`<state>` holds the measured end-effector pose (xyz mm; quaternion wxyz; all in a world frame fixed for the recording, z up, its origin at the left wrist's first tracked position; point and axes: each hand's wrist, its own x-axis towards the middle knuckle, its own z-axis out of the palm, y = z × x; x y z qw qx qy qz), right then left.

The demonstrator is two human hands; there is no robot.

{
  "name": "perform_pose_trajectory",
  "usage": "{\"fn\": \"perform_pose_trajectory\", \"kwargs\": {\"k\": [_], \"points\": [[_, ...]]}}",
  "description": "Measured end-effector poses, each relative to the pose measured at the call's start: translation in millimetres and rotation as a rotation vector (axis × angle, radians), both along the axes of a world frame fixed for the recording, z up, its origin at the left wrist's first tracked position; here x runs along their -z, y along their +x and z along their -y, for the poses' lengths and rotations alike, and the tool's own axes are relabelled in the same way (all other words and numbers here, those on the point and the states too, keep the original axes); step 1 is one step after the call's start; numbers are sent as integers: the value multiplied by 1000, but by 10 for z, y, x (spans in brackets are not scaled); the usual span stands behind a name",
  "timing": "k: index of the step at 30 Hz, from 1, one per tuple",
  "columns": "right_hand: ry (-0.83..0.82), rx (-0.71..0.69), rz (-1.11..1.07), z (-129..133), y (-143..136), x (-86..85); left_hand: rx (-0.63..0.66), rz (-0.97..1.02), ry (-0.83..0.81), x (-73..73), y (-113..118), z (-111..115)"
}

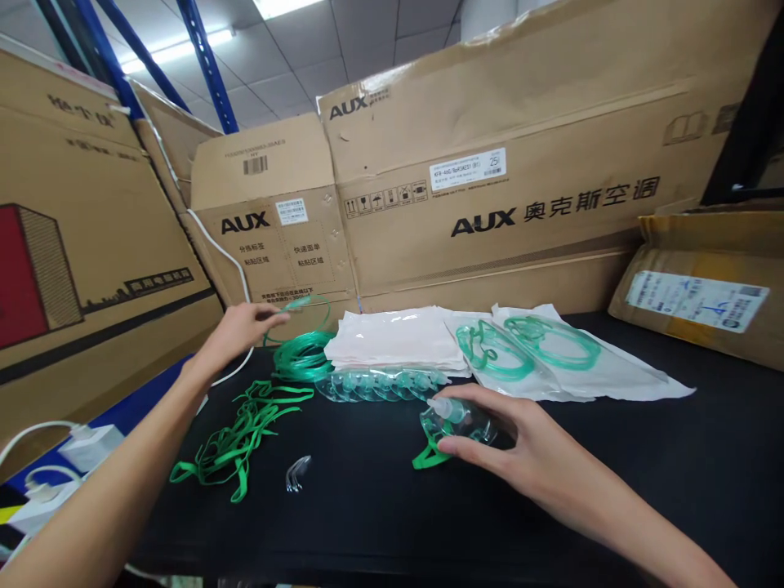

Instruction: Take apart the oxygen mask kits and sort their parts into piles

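My left hand [248, 327] is raised over the coiled green tubing [300, 356], its fingers closed on a green tube end [298, 303]. Over at the right, my right hand [505, 425] grips a clear mask [469, 420] with a white connector and a green strap [430, 457]. A row of clear masks [383, 385] lies in front of the stacked white pouches [395, 339]. Green elastic straps [245, 437] are heaped on the black table [355, 506], left of a few small metal strips [297, 474].
Two white pouches with green tubing [499, 359] [557, 347] lie at the back right, near a taped carton [704, 286]. Large cardboard boxes [490, 188] wall in the back. White plugs [91, 447] and cables are at the left edge.
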<state>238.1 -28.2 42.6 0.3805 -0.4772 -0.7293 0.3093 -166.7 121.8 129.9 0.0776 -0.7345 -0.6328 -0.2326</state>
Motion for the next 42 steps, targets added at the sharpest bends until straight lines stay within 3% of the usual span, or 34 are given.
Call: {"fn": "perform_pose_trajectory", "kwargs": {"k": [4,8,11,15,19,22,26,30,37,42], "points": [[-10,11,16,-9,-4,6,-69,57,50,-360,-97,-104],[0,17,14,4,4,-16,-32,42,7,-459,-32,-110],[12,9,14,22,12,-33,50,-49,-104,-325,100,-87],[-1,-14,6,39,6,-43,165,-169,-281,39,226,-124],[-12,-32,14,41,-17,-29,177,-253,-383,323,220,-226],[-12,-42,25,43,-32,-18,169,-312,-440,389,198,-283],[-10,-63,13,50,-48,-22,150,-367,-470,372,208,-327],[5,-70,11,46,-49,-22,100,-374,-424,213,174,-394],[-6,-88,9,30,-53,-33,-148,-308,-161,-458,-92,-532],[-12,-94,22,46,-66,-61,-177,-235,-97,-608,-113,-456]]}}
